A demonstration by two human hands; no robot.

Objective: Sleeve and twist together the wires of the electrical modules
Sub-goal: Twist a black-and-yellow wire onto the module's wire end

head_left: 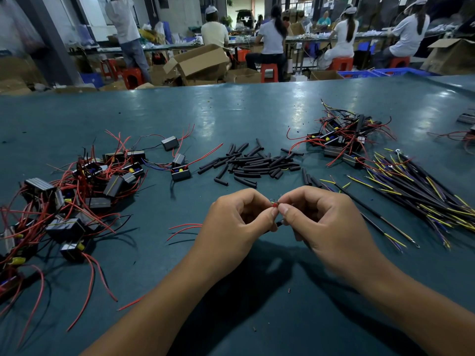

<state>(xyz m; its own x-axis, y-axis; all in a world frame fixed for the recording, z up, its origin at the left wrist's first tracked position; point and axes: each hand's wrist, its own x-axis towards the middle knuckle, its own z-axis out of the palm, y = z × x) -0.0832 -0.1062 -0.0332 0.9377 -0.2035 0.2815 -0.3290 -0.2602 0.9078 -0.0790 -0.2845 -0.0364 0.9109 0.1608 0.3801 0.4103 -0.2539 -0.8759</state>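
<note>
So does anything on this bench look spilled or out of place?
Nothing looks damaged. Only tiny dark offcuts dot the green table, and a few black sleeves lie strayed from their pile.

Glossy smooth green tabletop (231, 111), matt black rubbery sleeves (253, 163), brown cardboard boxes (200, 60)

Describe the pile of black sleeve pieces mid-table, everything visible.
The black sleeve pieces are short matte tubes, rubbery or plastic-looking, lying flat and criss-crossed in a loose heap on the teal table. A few strays lie at its near edge. The heap sits beyond both hands, between two piles of modules; neither hand touches it.
</note>
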